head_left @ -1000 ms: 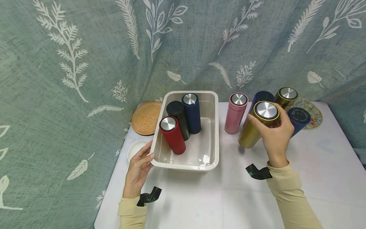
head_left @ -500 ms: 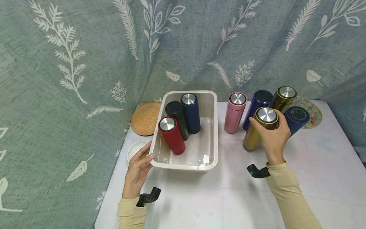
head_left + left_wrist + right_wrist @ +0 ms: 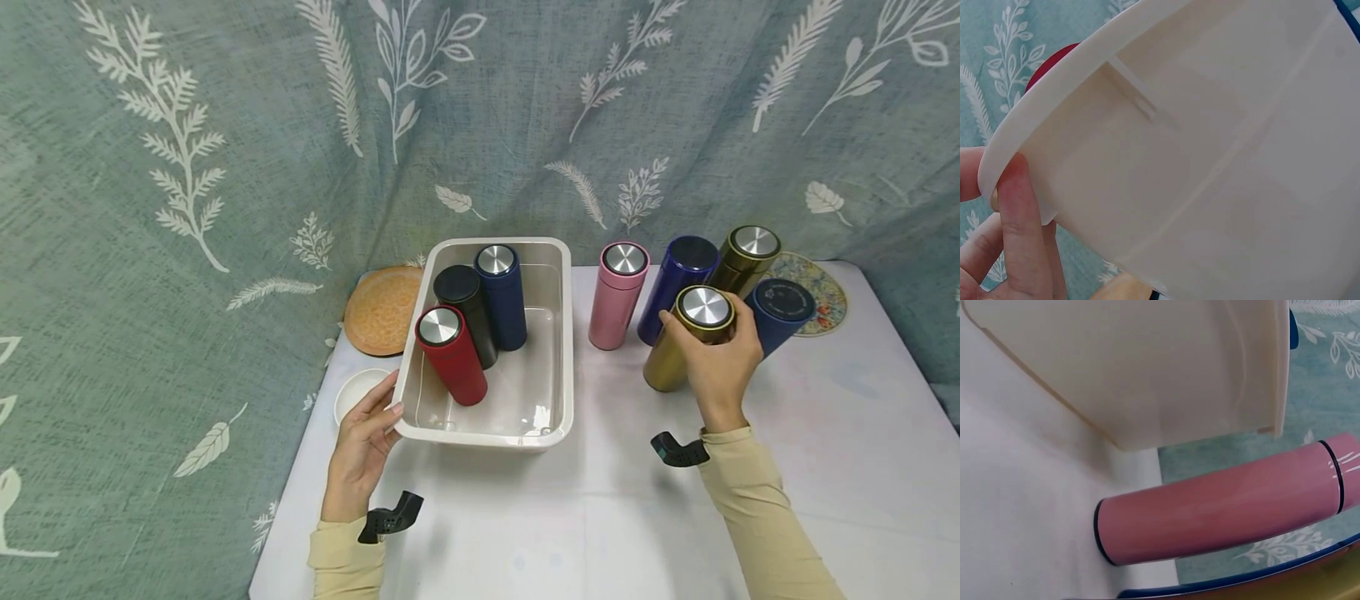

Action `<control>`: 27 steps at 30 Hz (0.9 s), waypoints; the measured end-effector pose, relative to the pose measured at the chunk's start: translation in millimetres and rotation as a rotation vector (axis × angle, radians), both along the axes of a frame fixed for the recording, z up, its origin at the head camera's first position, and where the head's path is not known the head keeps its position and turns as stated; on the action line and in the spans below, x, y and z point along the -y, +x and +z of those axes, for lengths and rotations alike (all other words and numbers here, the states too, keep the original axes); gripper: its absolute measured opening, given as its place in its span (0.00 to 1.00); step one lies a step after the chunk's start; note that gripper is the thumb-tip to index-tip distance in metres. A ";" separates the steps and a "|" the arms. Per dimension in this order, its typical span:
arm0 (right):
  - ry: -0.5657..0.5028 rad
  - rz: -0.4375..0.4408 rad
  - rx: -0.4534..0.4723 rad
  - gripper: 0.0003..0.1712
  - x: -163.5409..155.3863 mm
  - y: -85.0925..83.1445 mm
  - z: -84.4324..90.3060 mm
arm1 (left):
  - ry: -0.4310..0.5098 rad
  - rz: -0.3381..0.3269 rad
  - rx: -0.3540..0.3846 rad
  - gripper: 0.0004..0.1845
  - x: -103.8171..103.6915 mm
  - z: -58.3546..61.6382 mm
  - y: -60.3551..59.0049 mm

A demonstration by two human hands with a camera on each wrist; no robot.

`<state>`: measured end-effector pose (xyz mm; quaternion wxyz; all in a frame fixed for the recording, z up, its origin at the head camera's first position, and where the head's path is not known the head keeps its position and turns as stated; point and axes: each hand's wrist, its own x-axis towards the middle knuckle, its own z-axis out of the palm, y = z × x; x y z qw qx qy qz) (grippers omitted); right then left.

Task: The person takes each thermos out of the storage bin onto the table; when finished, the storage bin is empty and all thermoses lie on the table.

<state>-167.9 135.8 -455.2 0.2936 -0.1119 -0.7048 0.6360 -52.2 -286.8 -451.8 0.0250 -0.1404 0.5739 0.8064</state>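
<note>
In the head view my right hand (image 3: pixel 723 358) grips a gold thermos bottle (image 3: pixel 666 362) near its silver-topped lid, thumb on the left side. Only a sliver of the gold bottle (image 3: pixel 1335 575) enters the right wrist view at the bottom. Just behind it are a purple-blue bottle (image 3: pixel 663 296) and a dark gold one (image 3: pixel 738 271), with a navy bottle (image 3: pixel 780 321) to the right. My left hand (image 3: pixel 363 437) pinches the near-left corner of a cream plastic bin (image 3: pixel 480 437), thumb and fingers on either side of the rim (image 3: pixel 1079 75). Inside lean red (image 3: pixel 459 367), black (image 3: pixel 476 325) and blue (image 3: pixel 510 304) bottles.
A pink bottle (image 3: pixel 611 308) stands between the bin and the gold bottle. Left of the bin are a round brown board (image 3: pixel 378 312) and a white bowl (image 3: pixel 352 392). A patterned round mat (image 3: pixel 825 304) lies behind the navy bottle. A leaf-print curtain (image 3: pixel 525 100) backs the table.
My right hand has carried the gold bottle a little to the right and lower, away from the pink bottle. The left hand and the bin have stayed in place.
</note>
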 end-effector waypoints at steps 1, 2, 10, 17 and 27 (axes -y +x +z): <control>-0.002 0.000 -0.002 0.38 -0.3 0.0 0.0 | 0.000 0.000 0.001 0.33 0.0 0.2 0.3; -0.003 -0.002 -0.003 0.38 -0.5 0.1 0.1 | -0.001 0.001 0.000 0.33 0.1 0.3 0.6; 0.029 -0.029 -0.011 0.38 -2.6 0.6 -2.1 | -0.001 -0.005 0.000 0.33 -0.5 0.5 0.3; 0.020 -0.027 -0.003 0.39 -2.4 0.5 -4.5 | -0.006 -0.008 -0.001 0.33 -0.5 -0.2 0.7; 0.075 -0.019 0.082 0.42 -1.5 0.8 -0.8 | -0.004 -0.004 -0.007 0.33 0.1 0.9 1.2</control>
